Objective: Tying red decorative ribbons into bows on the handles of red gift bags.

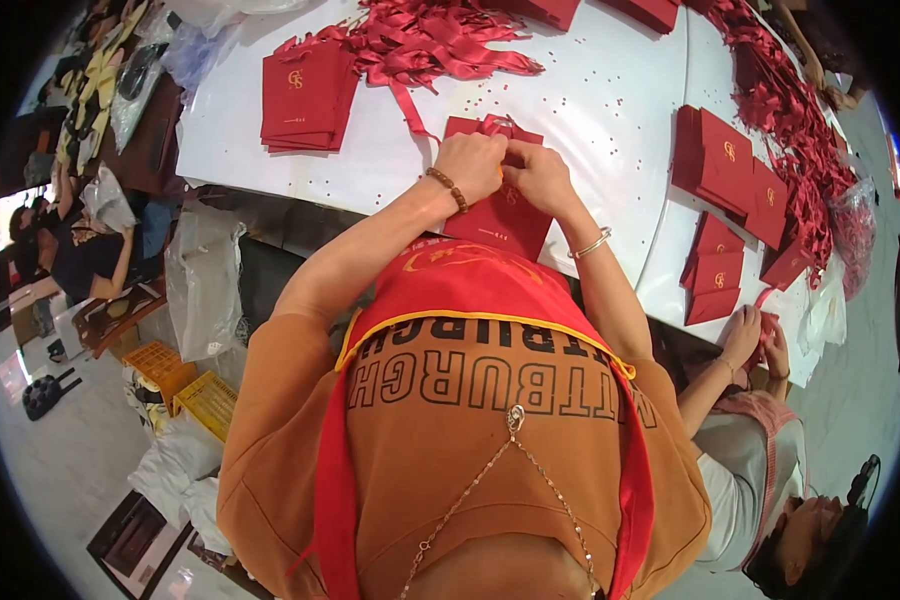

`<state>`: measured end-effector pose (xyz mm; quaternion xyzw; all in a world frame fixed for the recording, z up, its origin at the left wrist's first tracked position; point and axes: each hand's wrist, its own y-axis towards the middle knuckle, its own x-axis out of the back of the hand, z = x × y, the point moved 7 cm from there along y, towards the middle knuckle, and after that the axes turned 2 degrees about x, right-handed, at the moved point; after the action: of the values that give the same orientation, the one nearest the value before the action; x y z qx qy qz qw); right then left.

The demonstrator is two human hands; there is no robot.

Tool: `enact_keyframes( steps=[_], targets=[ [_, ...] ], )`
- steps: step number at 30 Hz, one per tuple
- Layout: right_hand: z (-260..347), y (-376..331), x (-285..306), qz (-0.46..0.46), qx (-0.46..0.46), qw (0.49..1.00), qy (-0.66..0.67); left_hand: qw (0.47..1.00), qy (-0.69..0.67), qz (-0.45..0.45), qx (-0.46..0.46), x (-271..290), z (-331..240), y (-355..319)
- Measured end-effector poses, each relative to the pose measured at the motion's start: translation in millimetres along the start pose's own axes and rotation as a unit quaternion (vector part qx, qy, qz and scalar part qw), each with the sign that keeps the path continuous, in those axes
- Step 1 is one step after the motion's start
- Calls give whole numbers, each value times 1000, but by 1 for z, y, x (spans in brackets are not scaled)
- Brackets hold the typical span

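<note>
A red paper gift bag (505, 222) with a gold print lies flat on the white table, just in front of my body. Both hands meet over its upper part. My left hand (473, 165), with a beaded bracelet at the wrist, is closed with its fingertips pinching a red ribbon (410, 112) by the bag's top edge. Touching those fingertips, my right hand (538, 178), below a metal bangle, is closed on the same ribbon. A small ribbon loop shows just beyond the fingers; the exact pinch points are hidden.
A stack of red bags (305, 100) stands to the left, beside a heap of red ribbons (435, 45). More red bags (725, 160) and a ribbon pile (790, 130) lie to the right. A co-worker's hands (753, 340) work at the table's right. Yellow crates (205, 403) sit on the left.
</note>
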<state>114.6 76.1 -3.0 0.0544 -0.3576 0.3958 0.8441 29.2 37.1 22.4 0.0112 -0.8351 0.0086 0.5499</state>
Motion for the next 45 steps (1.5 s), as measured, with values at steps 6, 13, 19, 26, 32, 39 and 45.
enact_keyframes(
  steps=[6, 13, 19, 26, 32, 39, 45],
  targets=[
    [-1, -4, 2, -17, -2, 994, 105, 997, -72, 16, 39, 5, 19, 1],
    [11, -10, 4, -35, 58, 997, 28, 997, 13, 78, -5, 24, 18, 7],
    [24, -23, 5, -72, 102, 987, -98, 926, -74, 369, -28, -20, 36, 28],
    [34, -32, 8, -110, 143, 973, -140, 857, -184, 475, -84, -34, 19, 34],
    [26, -31, 7, -113, 126, 977, -128, 915, -220, 338, 10, -46, 36, 39],
    [11, -22, 2, -56, 79, 994, -42, 954, -269, 33, 131, -15, 73, 54],
    [-17, -1, 2, -37, -5, 999, -38, 963, -84, -66, 246, 10, 168, 26]
  ],
)
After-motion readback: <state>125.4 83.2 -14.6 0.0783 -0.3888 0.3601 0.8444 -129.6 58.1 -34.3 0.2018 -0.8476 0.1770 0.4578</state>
